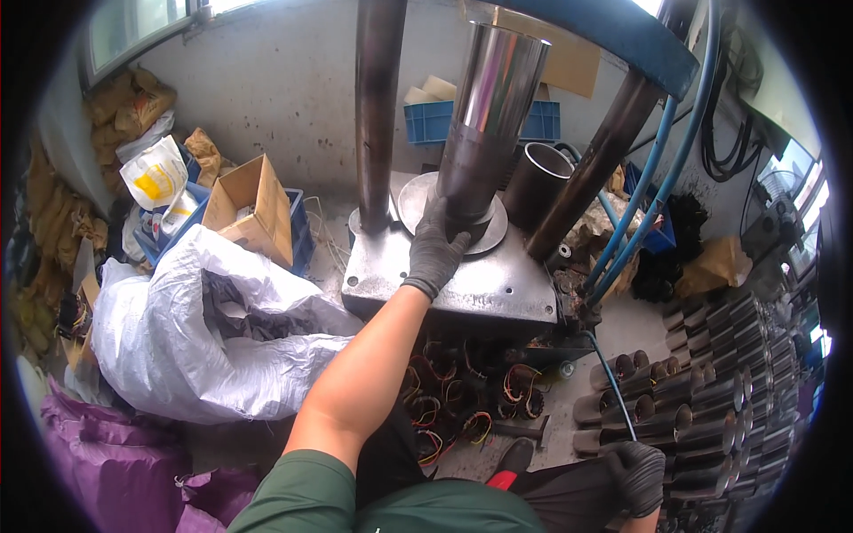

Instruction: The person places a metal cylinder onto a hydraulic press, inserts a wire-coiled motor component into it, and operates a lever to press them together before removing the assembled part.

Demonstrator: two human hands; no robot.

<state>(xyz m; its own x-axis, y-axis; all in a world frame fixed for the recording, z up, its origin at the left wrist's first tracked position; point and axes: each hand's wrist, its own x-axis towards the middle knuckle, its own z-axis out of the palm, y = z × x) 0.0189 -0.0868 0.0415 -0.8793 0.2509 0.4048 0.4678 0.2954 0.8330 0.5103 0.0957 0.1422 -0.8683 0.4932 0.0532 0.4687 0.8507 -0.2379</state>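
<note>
A tall steel cylinder (480,133), shiny above and darker below, stands upright on a round plate (494,238) on the press's metal table (484,289). My left hand (435,251), in a dark glove, has its fingers and thumb around the lower near side of the cylinder. At the lower right, my gloved right hand (638,475) is closed round the end of a thin metal lever (613,386). That lever runs up to the right side of the press. Just right of the tall cylinder stands a shorter dark metal sleeve (538,182).
Two thick columns (377,115) and a blue crossbeam (613,35) frame the work. Blue hoses (653,195) hang at the right. Several wire-wound stators (462,400) lie below the table. Metal sleeves (702,417) cover the right floor; a white sack (204,355) slumps at left.
</note>
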